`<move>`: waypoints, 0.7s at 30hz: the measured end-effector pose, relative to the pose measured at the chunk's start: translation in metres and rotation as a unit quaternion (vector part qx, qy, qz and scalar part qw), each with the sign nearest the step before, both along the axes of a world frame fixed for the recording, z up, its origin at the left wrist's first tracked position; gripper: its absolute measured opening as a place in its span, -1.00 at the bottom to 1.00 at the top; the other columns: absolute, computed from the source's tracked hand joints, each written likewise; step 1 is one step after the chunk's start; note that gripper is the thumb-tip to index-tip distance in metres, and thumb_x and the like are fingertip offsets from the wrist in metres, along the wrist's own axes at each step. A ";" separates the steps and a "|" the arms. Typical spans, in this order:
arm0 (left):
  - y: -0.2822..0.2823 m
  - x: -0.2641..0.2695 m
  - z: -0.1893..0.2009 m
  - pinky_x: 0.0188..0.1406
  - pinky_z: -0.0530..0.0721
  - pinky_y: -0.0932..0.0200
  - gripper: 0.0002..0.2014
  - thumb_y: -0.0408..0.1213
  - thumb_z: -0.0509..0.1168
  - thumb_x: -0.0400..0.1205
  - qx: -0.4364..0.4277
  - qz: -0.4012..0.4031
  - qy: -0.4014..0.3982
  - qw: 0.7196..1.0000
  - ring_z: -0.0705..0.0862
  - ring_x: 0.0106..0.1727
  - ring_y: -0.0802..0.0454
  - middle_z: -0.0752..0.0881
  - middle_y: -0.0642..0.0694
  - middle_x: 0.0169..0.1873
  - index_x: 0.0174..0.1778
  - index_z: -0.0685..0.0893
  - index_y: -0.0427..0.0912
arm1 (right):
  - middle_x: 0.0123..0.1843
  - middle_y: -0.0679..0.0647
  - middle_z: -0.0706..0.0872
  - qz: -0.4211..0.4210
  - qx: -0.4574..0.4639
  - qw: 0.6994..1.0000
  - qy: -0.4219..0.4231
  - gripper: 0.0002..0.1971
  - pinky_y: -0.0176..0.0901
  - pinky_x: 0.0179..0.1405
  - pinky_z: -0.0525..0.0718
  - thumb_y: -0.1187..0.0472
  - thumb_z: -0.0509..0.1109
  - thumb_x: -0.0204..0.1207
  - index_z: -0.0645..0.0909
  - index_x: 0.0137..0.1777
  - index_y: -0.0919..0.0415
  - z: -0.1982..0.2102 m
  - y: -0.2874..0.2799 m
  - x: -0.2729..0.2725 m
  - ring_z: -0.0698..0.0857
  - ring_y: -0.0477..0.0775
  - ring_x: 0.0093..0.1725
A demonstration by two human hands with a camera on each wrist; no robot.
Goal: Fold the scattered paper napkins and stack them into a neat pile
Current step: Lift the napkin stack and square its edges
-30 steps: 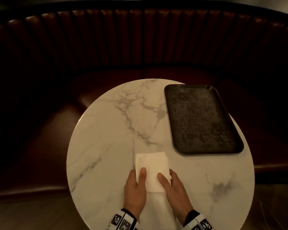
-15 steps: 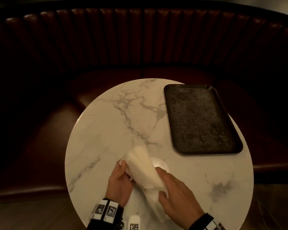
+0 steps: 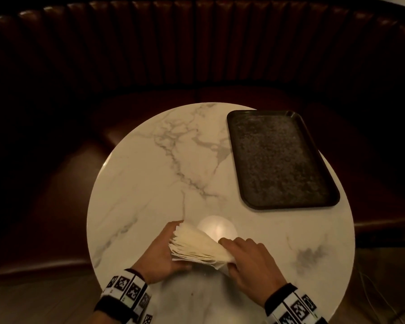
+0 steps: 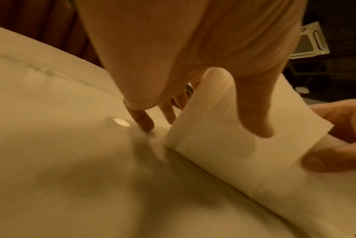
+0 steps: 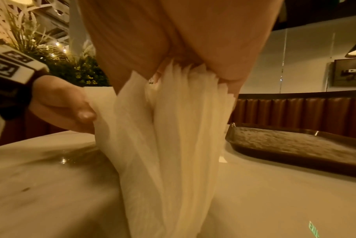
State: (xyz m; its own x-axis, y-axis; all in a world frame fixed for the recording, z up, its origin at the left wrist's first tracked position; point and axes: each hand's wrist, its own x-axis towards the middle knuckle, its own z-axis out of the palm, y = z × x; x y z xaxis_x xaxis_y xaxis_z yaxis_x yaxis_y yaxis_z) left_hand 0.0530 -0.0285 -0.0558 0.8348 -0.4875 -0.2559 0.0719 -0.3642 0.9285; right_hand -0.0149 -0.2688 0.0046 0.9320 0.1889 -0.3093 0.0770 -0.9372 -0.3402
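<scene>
A stack of white paper napkins (image 3: pixel 197 246) stands on edge near the front of the round marble table (image 3: pixel 150 171), its sheets fanned apart. My left hand (image 3: pixel 159 251) holds the stack's left end, thumb on the near face (image 4: pixel 252 112) and fingers behind it. My right hand (image 3: pixel 250 260) grips the right end from above, and in the right wrist view the napkins (image 5: pixel 173 145) hang fanned from that hand (image 5: pixel 173 40) down to the tabletop. The left hand (image 5: pixel 61 109) pinches an outer sheet there.
A dark rectangular tray (image 3: pixel 281 160) lies on the table's right side, also seen in the right wrist view (image 5: pixel 295 145). A bright lamp reflection (image 3: pixel 216 228) sits just beyond the napkins. A dark red padded bench (image 3: pixel 197 54) curves round the table's far side.
The napkin stack lay flat under both hands' fingertips a second ago. Both hands have since lifted it onto its edge and turned it, and its sheets now fan apart.
</scene>
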 end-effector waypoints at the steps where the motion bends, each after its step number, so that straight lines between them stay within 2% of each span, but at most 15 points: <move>1: -0.003 0.001 -0.001 0.21 0.65 0.13 -0.23 -0.19 0.69 0.23 -0.006 0.013 -0.007 1.000 0.70 0.17 0.13 0.72 0.03 0.13 0.34 0.49 -0.02 | 0.35 -0.15 0.52 -0.001 -0.007 1.000 0.012 -0.41 -0.08 0.20 0.46 -0.22 -0.06 0.47 0.17 0.53 -0.22 -0.001 -0.003 -0.001 0.52 0.01 0.22; 2: -0.006 0.003 -0.001 0.13 0.69 0.05 -0.37 -0.25 0.66 0.27 -0.013 0.027 -0.007 1.000 0.74 0.07 0.05 0.76 -0.03 0.02 0.23 0.57 -0.08 | 0.36 -0.20 0.48 -0.018 0.005 1.000 0.024 -0.33 -0.09 0.23 0.45 -0.32 -0.05 0.39 0.14 0.55 -0.24 -0.002 -0.008 -0.004 0.50 -0.03 0.25; 4: -0.010 0.003 -0.003 -0.04 0.69 0.01 -0.61 -0.37 0.58 0.32 -0.035 0.058 -0.007 0.998 0.75 -0.09 0.00 0.78 -0.09 -0.12 0.03 0.65 -0.15 | 0.34 -0.33 0.44 -0.108 0.102 0.987 0.055 -0.18 -0.13 0.30 0.46 -0.43 0.24 0.26 0.10 0.54 -0.33 -0.008 -0.021 -0.016 0.50 -0.17 0.28; 6: -0.010 -0.001 -0.003 -0.16 0.63 0.19 -0.72 -0.40 0.51 0.35 -0.050 0.081 -0.015 0.995 0.70 -0.19 0.11 0.75 -0.02 -0.23 -0.10 0.64 -0.07 | 0.31 -0.38 0.48 -0.218 0.231 0.945 0.074 0.03 -0.20 0.31 0.54 -0.29 0.61 0.01 0.12 0.49 -0.44 -0.016 -0.033 -0.033 0.55 -0.25 0.27; 7: -0.010 -0.004 -0.003 -0.17 0.61 0.25 -0.73 -0.36 0.50 0.35 -0.056 0.088 -0.015 0.994 0.69 -0.20 0.14 0.74 -0.01 -0.25 -0.13 0.63 -0.01 | 0.29 -0.37 0.52 -0.251 0.274 0.925 0.083 0.11 -0.25 0.28 0.57 -0.17 0.71 -0.08 0.14 0.46 -0.46 -0.020 -0.034 -0.042 0.58 -0.28 0.26; 9: -0.011 -0.010 -0.004 -0.16 0.62 0.28 -0.78 -0.24 0.49 0.37 -0.069 0.102 -0.014 0.992 0.70 -0.19 0.12 0.75 -0.05 -0.23 -0.14 0.63 0.06 | 0.24 -0.39 0.57 -0.292 0.318 0.898 0.092 0.12 -0.51 0.12 0.56 0.06 0.78 -0.07 0.19 0.43 -0.43 -0.027 -0.026 -0.053 0.60 -0.45 0.18; 11: -0.013 -0.015 -0.004 -0.14 0.62 0.28 -0.81 -0.23 0.47 0.40 -0.082 0.120 -0.019 0.989 0.70 -0.17 0.12 0.75 -0.10 -0.22 -0.12 0.64 -0.02 | 0.15 -0.36 0.64 -0.323 0.337 0.881 0.073 -0.06 -0.64 -0.10 0.54 0.25 0.73 0.09 0.31 0.37 -0.31 -0.038 -0.015 -0.054 0.63 -0.54 0.04; 13: -0.016 -0.016 -0.004 -0.09 0.63 0.25 -0.77 -0.24 0.49 0.42 -0.092 0.139 -0.025 0.986 0.72 -0.14 0.08 0.76 -0.17 -0.17 -0.07 0.64 -0.18 | 0.04 -0.14 0.75 -0.338 0.316 0.886 0.028 -0.36 -0.58 -0.17 0.60 0.37 0.65 0.25 0.52 0.26 -0.12 -0.052 -0.004 -0.040 0.74 -0.24 0.03; 14: -0.016 -0.016 -0.004 -0.05 0.65 0.23 -0.75 -0.29 0.51 0.42 -0.097 0.144 -0.030 0.984 0.73 -0.09 0.05 0.76 -0.20 -0.12 -0.05 0.64 -0.24 | 0.06 0.12 0.78 -0.343 0.309 0.887 -0.003 -0.50 -0.57 -0.08 0.61 0.40 0.60 0.33 0.60 0.22 -0.01 -0.055 -0.005 -0.034 0.75 -0.01 0.12; 15: -0.016 -0.017 -0.003 0.00 0.66 0.21 -0.74 -0.37 0.51 0.43 -0.103 0.142 -0.031 0.984 0.74 -0.04 0.04 0.76 -0.21 -0.06 -0.02 0.63 -0.27 | 0.16 0.34 0.73 -0.360 0.270 0.892 -0.039 -0.59 -0.61 0.08 0.54 0.44 0.52 0.41 0.63 0.23 0.12 -0.059 -0.007 -0.028 0.71 0.10 0.23; 16: -0.016 -0.017 -0.002 0.05 0.66 0.21 -0.70 -0.45 0.51 0.42 -0.104 0.136 -0.030 0.985 0.74 0.03 0.04 0.76 -0.20 -0.01 0.03 0.62 -0.26 | 0.24 0.39 0.69 -0.390 0.280 0.875 -0.060 -0.66 -0.65 0.18 0.46 0.46 0.45 0.48 0.63 0.22 0.17 -0.058 -0.008 -0.024 0.68 0.05 0.28; 17: -0.015 -0.018 -0.003 0.09 0.65 0.23 -0.63 -0.49 0.51 0.41 -0.101 0.126 -0.026 0.986 0.73 0.09 0.05 0.74 -0.16 0.04 0.09 0.61 -0.23 | 0.17 0.25 0.76 -0.389 0.336 0.856 -0.065 -0.64 -0.64 0.12 0.51 0.51 0.49 0.41 0.65 0.12 0.11 -0.059 -0.011 -0.024 0.72 -0.08 0.16; 18: -0.014 -0.019 -0.004 0.10 0.64 0.28 -0.55 -0.51 0.50 0.38 -0.093 0.118 -0.022 0.988 0.71 0.12 0.07 0.73 -0.09 0.08 0.16 0.59 -0.17 | 0.02 -0.02 0.81 -0.383 0.368 0.845 -0.065 -0.57 -0.61 -0.04 0.57 0.53 0.55 0.32 0.64 0.01 0.00 -0.054 -0.011 -0.021 0.74 -0.23 -0.01; 19: -0.013 -0.020 -0.005 0.10 0.63 0.32 -0.47 -0.51 0.50 0.36 -0.088 0.114 -0.017 0.990 0.71 0.12 0.06 0.71 -0.01 0.10 0.23 0.56 -0.13 | -0.06 -0.17 0.79 -0.398 0.377 0.835 -0.055 -0.53 -0.59 -0.14 0.58 0.52 0.58 0.26 0.61 -0.03 -0.04 -0.055 -0.013 -0.022 0.72 -0.31 -0.08; 21: -0.014 -0.024 -0.007 0.12 0.61 0.36 -0.37 -0.45 0.54 0.33 -0.094 0.119 -0.011 0.988 0.70 0.15 0.08 0.69 0.09 0.15 0.31 0.51 -0.12 | -0.07 -0.23 0.75 -0.394 0.387 0.832 -0.053 -0.44 -0.56 -0.11 0.58 0.44 0.64 0.21 0.54 0.08 -0.08 -0.055 -0.019 -0.031 0.69 -0.39 -0.05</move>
